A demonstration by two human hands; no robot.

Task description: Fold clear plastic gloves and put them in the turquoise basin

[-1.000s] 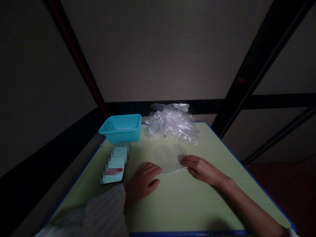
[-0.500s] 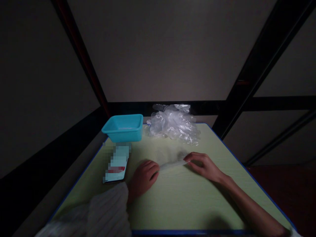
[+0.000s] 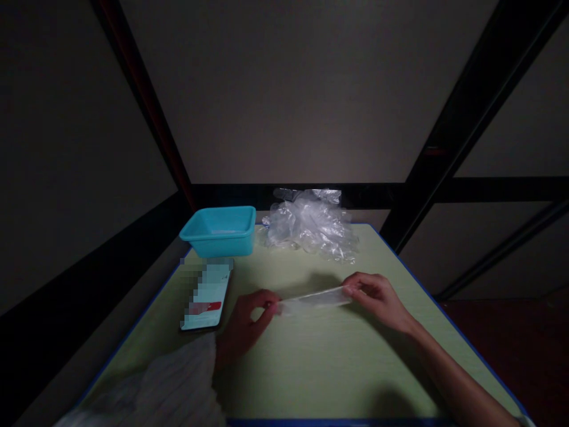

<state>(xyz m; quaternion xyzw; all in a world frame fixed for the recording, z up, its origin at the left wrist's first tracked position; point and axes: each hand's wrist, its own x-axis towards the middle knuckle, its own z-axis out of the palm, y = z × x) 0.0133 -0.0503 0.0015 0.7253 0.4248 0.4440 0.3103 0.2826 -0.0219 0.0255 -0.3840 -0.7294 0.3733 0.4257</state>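
Note:
A folded strip of clear plastic film is stretched between my two hands, just above the pale green table top. Thumb and fingers of my left hand pinch its left end. At the other end, slightly higher, my right hand grips it between thumb and fingertips. Behind the hands lies a loose heap of thin, crinkled clear plastic pieces; where one piece ends and another starts is hard to make out.
A turquoise plastic basket stands at the back left of the table. In front of it lies a phone with a lit, partly pixelated screen, close to my left hand. A wall rises behind the blue-edged table.
The plastic strip has been lifted and pulled straighter. My left hand has turned from a closed, knuckles-up pose to a fingertip pinch, and my right hand has shifted slightly right.

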